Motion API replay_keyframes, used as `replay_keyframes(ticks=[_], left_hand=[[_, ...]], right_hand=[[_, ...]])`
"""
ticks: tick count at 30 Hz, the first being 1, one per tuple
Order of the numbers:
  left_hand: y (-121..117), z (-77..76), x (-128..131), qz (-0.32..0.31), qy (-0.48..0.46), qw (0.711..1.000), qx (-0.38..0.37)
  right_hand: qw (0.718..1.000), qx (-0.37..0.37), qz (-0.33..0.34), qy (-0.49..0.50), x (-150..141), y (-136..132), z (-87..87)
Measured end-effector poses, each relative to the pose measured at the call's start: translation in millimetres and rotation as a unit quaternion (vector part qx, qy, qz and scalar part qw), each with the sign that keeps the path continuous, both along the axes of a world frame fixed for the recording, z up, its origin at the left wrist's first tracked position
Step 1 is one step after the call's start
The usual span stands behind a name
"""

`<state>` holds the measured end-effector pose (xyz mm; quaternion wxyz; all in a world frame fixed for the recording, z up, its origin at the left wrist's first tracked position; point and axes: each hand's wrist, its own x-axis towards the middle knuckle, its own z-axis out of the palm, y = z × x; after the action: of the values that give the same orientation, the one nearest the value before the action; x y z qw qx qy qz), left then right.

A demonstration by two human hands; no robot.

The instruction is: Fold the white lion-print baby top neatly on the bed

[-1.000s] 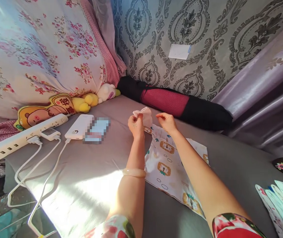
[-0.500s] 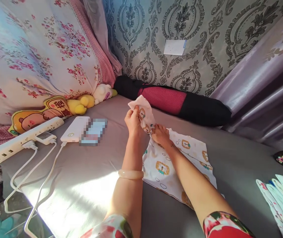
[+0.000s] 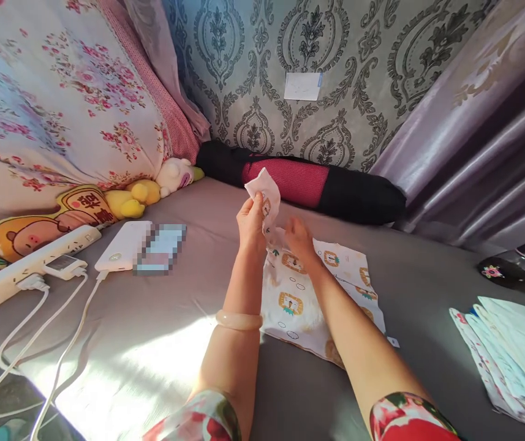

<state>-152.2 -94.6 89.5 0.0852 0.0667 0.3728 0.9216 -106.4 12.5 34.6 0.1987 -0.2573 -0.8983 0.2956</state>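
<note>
Left fingers: the left hand (image 3: 250, 223) is pinched closed, thumb against fingers, on a raised end of the lion-print garment (image 3: 308, 306); bangle (image 3: 239, 320) on that wrist
Right fingers: the right hand (image 3: 299, 237) is curled, blurred, just beside the raised part; can't tell if it grips cloth
Lion-print garment: lies mid-bed (image 3: 188, 245), mostly flat, partly under the right forearm; white tag (image 3: 393, 342) at its right edge
Far edge of bed: long black-and-red bag (image 3: 285, 180) along the wall; yellow plush (image 3: 133, 199) toward the far left corner
Left edge: power strip (image 3: 27, 263); power bank (image 3: 124, 245), cabled, beside a pixelated flat item (image 3: 160, 248)
Right edge: stacked folded cloths (image 3: 514, 349)
</note>
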Motion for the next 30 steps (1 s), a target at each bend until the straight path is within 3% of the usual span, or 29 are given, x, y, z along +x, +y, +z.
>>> replay_keyframes(ticks=[2, 5, 7, 9, 12, 14, 17, 19, 21, 23, 25, 27, 30], left_hand=[[7.6, -1.3, 4.6, -0.006, 0.012, 1.0, -0.003], [24.2, -3.6, 18.6, -0.02, 0.033, 0.999, -0.026], [37.6, -7.7, 31.7, -0.036, 0.059, 0.997, -0.047], [51.0, -15.1, 45.7, -0.059, 0.104, 0.99, -0.069], [67.1, -31.2, 63.0, -0.118, 0.179, 0.968, -0.134], [71.9, -41.1, 68.6, -0.15, 0.202, 0.946, -0.206], [65.6, -47.4, 64.0, -0.139, 0.23, 0.904, -0.332], [52.5, -45.0, 53.0, -0.1, 0.263, 0.858, -0.429], [35.5, -40.4, 39.2, -0.052, 0.285, 0.788, -0.544], [18.9, -37.3, 26.7, -0.053, 0.293, 0.708, -0.64], [6.9, -38.2, 18.8, -0.074, 0.28, 0.655, -0.698], [1.4, -42.9, 16.6, -0.087, 0.266, 0.63, -0.725], [2.3, -51.9, 21.4, -0.093, 0.273, 0.619, -0.73]], right_hand=[[0.984, -0.167, -0.037, 0.054, 13.0, 8.5, 10.7], [0.892, -0.434, -0.063, 0.11, 36.7, 19.1, 19.5], [0.839, -0.526, -0.058, 0.13, 53.4, 25.7, 19.3], [0.823, -0.55, -0.047, 0.134, 68.6, 33.3, 15.1], [0.848, -0.518, -0.023, 0.108, 86.3, 47.2, 4.3], [0.85, -0.514, -0.02, 0.111, 94.2, 56.7, -3.2], [0.792, -0.582, -0.037, 0.181, 100.7, 66.3, -10.8], [0.758, -0.614, -0.048, 0.214, 102.2, 68.0, -12.2], [0.752, -0.621, -0.058, 0.214, 101.7, 67.0, -11.0], [0.746, -0.625, -0.084, 0.214, 99.7, 65.0, -8.9], [0.733, -0.629, -0.122, 0.23, 97.2, 63.6, -7.3], [0.722, -0.627, -0.154, 0.25, 95.4, 63.5, -6.7], [0.717, -0.617, -0.183, 0.267, 95.5, 65.5, -6.1]])
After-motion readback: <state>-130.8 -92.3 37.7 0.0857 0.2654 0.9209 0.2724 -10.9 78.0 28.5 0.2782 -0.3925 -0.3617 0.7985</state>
